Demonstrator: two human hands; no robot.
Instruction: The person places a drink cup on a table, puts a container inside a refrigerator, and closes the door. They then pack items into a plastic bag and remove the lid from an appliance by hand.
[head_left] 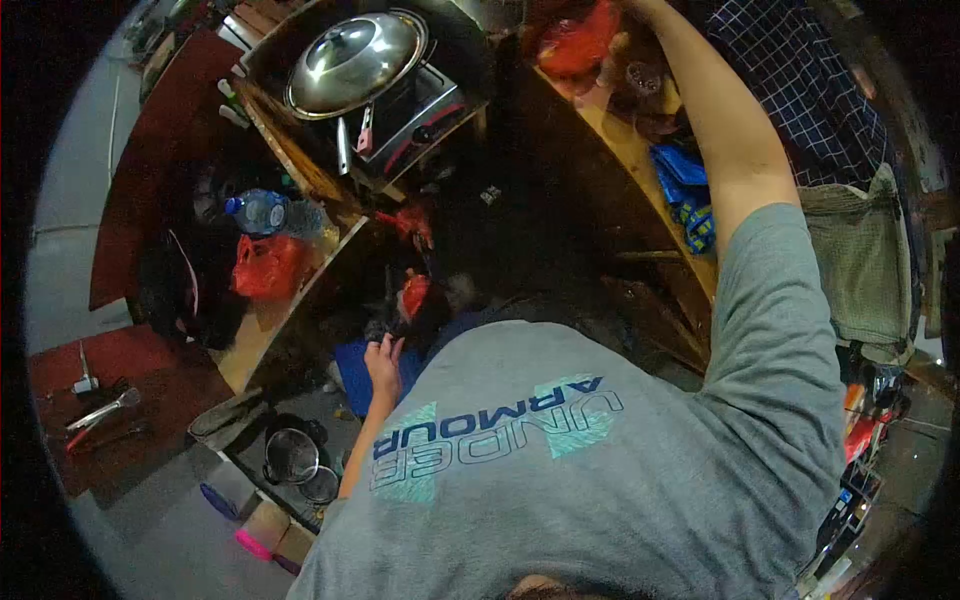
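My left hand point(384, 362) is low at the left of my body, its fingers closed round something dark that I cannot make out. Just beyond it shows a red item point(413, 295), and a blue surface point(358, 375) lies below the hand. My right forearm point(715, 110) stretches up to the top edge, where the hand is cut off. Nearest to that wrist are a red plastic bag point(578, 42) and a patterned cup or glass point(643, 78) on a wooden shelf point(625, 148).
A lidded wok point(352, 65) stands on a gas stove point(425, 112). Left of me are a water bottle point(262, 213), another red bag point(268, 267), tongs point(105, 415) and a pot point(291, 455). A blue packet point(680, 176) lies on the right shelf, beside a hanging mesh bag point(858, 265).
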